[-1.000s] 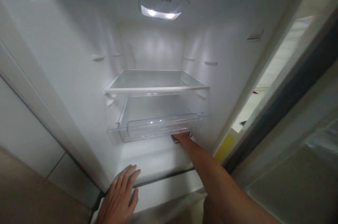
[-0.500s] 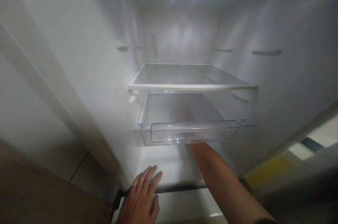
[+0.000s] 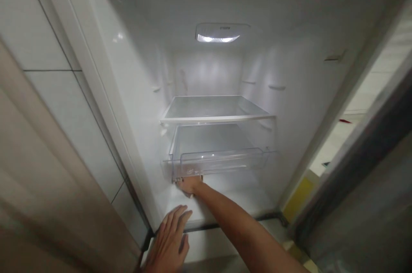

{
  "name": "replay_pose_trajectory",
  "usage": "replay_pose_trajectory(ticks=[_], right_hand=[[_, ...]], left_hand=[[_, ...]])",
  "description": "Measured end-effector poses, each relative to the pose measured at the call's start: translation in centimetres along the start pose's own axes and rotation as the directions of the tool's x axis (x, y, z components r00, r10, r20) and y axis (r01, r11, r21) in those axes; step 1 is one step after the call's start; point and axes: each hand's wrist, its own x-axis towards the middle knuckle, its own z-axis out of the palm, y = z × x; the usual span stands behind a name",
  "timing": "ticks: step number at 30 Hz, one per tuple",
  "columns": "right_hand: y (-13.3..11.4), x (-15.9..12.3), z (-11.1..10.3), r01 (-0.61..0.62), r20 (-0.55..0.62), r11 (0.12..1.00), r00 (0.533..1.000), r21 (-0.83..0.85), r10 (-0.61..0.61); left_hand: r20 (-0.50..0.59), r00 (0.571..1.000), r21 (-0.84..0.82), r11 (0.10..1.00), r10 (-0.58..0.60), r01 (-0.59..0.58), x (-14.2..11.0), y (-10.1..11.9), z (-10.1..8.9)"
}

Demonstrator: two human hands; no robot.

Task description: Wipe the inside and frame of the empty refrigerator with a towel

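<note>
My left hand (image 3: 170, 238) lies at the front lower left edge of the fridge, palm down, its fingers stretched out and the thumb apart. Nothing is in it. My right hand (image 3: 189, 184) reaches inside, low down, beneath the front of the clear plastic drawer (image 3: 222, 162) and near the left wall. Its fingers are curled and mostly hidden; small dark and pale edges show around them, but what they belong to is too unclear to name. Below the hand spreads the white fridge floor (image 3: 225, 195).
Above the drawer sits a glass shelf (image 3: 219, 107) with a white front rim. A lamp (image 3: 219, 34) glows in the ceiling. Shelf ledges (image 3: 277, 87) jut from the side walls. The dark-edged door (image 3: 360, 170) stands at the right, a tiled wall (image 3: 93, 127) at the left.
My right hand has moved left under the drawer, from its middle to its left end. The view has drawn back, showing more of the fridge. My left hand has stayed at the front edge.
</note>
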Motion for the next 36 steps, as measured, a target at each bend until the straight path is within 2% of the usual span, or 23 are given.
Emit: replay_pose_trajectory(ticks=[3, 7, 13, 15, 17, 20, 22, 24, 25, 26, 27, 28, 29, 30, 31, 32, 33, 34, 35, 36], right_hand=[[-0.5, -3.1, -0.3, 0.093, 0.013, 0.995, 0.996, -0.025, -0.092], [-1.0, -8.1, 0.1, 0.206, -0.002, 0.978, 0.979, -0.019, -0.206], [-0.4, -14.7, -1.0, 0.222, -0.011, 0.974, 0.975, -0.05, -0.222], [0.9, -16.7, -1.8, 0.192, -0.017, 0.978, 0.981, -0.076, -0.194], [2.5, -18.8, -2.5, 0.104, -0.041, 0.989, 0.993, -0.107, -0.109], [4.9, -21.5, -3.7, -0.064, -0.092, 0.987, 0.994, -0.146, 0.051], [5.7, -22.6, -4.5, -0.136, -0.122, 0.984, 0.985, -0.116, 0.122], [5.7, -23.2, -5.6, -0.171, -0.149, 0.983, 0.973, 0.059, 0.178], [5.3, -23.3, -6.2, -0.171, -0.162, 0.958, 0.964, 0.231, 0.211], [4.7, -23.4, -6.8, -0.152, -0.172, 0.881, 0.952, 0.449, 0.252], [3.9, -23.6, -7.4, -0.117, -0.167, 0.731, 0.938, 0.673, 0.304], [3.0, -23.9, -7.9, -0.079, -0.131, 0.517, 0.925, 0.852, 0.356], [2.1, -24.3, -8.3, -0.059, -0.056, 0.277, 0.92, 0.959, 0.389], [1.2, -24.8, -8.6, -0.073, 0.048, 0.052, 0.92, 0.996, 0.389], [0.3, -25.5, -8.9, -0.115, 0.154, -0.126, 0.92, 0.985, 0.361], [-0.4, -26.3, -9.0, -0.174, 0.249, -0.25, 0.917, 0.952, 0.31], [-1.0, -27.1, -9.1, -0.232, 0.324, -0.331, 0.911, 0.915, 0.257], [-1.5, -27.9, -9.2, -0.272, 0.37, -0.382, 0.904, 0.883, 0.212], [-1.8, -28.7, -9.4, -0.292, 0.393, -0.417, 0.902, 0.861, 0.181], [-2.0, -29.3, -9.5, -0.286, 0.393, -0.441, 0.904, 0.851, 0.171]], left_hand=[[-0.014, 1.0, -0.06, 0.998, -0.016, 0.016, -0.1, 0.0, -0.4], [-0.057, 0.997, -0.055, 0.998, -0.045, 0.042, -0.9, 0.4, -0.3], [-0.08, 0.997, -0.116, 0.993, -0.022, 0.012, -1.3, 1.1, 0.5], [-0.091, 0.994, -0.158, 0.986, -0.066, 0.051, -1.0, 0.9, 0.4], [-0.097, 0.983, -0.221, 0.967, -0.155, 0.13, -0.8, 0.8, 0.2], [-0.079, 0.945, -0.349, 0.897, -0.318, 0.272, -0.9, 1.4, -0.1], [-0.059, 0.897, -0.446, 0.815, -0.439, 0.369, -1.3, 2.8, -0.1], [-0.029, 0.83, -0.548, 0.704, -0.556, 0.452, -1.4, 4.7, 0.2], [-0.008, 0.796, -0.598, 0.641, -0.605, 0.481, -1.3, 5.8, 0.4], [0.017, 0.767, -0.642, 0.581, -0.641, 0.5, -1.1, 6.8, 0.5], [0.038, 0.746, -0.673, 0.535, -0.665, 0.51, -0.7, 7.8, 0.5], [0.07, 0.722, -0.708, 0.476, -0.688, 0.522, -0.1, 8.7, 0.3], [0.128, 0.689, -0.754, 0.381, -0.714, 0.535, 0.6, 9.5, -0.1], [0.224, 0.642, -0.8, 0.238, -0.733, 0.55, 1.4, 10.3, -0.8], [0.347, 0.588, -0.829, 0.055, -0.731, 0.557, 2.3, 11.1, -1.8], [0.483, 0.541, -0.824, -0.149, -0.688, 0.547, 3.1, 11.7, -3.0], [0.59, 0.524, -0.79, -0.304, -0.614, 0.532, 4.0, 12.3, -4.4], [0.632, 0.552, -0.771, -0.368, -0.544, 0.521, 4.8, 12.9, -5.9], [0.624, 0.609, -0.781, -0.351, -0.49, 0.517, 5.6, 13.3, -7.4], [0.588, 0.654, -0.807, -0.287, -0.477, 0.516, 6.3, 13.7, -8.8]])
